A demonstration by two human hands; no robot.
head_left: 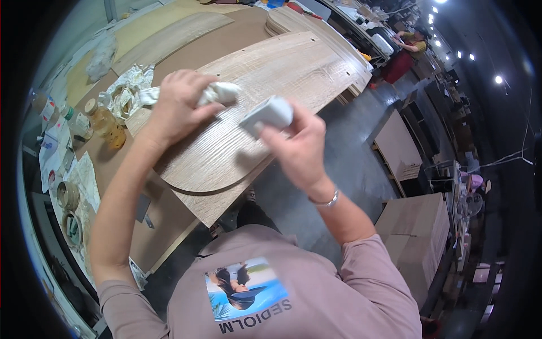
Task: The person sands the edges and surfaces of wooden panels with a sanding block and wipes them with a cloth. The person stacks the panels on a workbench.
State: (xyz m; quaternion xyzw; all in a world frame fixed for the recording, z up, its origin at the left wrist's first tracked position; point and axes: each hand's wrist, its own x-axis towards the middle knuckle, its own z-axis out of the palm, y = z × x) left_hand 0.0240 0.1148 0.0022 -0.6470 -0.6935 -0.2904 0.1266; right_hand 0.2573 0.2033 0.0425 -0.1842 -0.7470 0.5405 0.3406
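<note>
Over a pale wood-grain panel (276, 62) with a rounded near end, my left hand (178, 107) is closed on a crumpled white cloth (227, 91). The cloth sticks out past the fingers, over the panel's left part. My right hand (302, 150) grips a pale grey, rounded block (272, 113) between thumb and fingers, above the panel's right side. What kind of block it is, I cannot tell. A few small dark holes dot the panel near its edges. Beneath it lies another wood-grain board (204, 210), its corner jutting toward me.
Left of the panel stand a bottle of amber liquid (107, 127), other bottles (76, 121) and a crumpled stained cloth (127, 93). Open tins (69, 195) sit nearer me. Stacked curved boards (293, 21) lie at the far end. Cardboard boxes (409, 226) stand right; a co-worker (403, 53) is far right.
</note>
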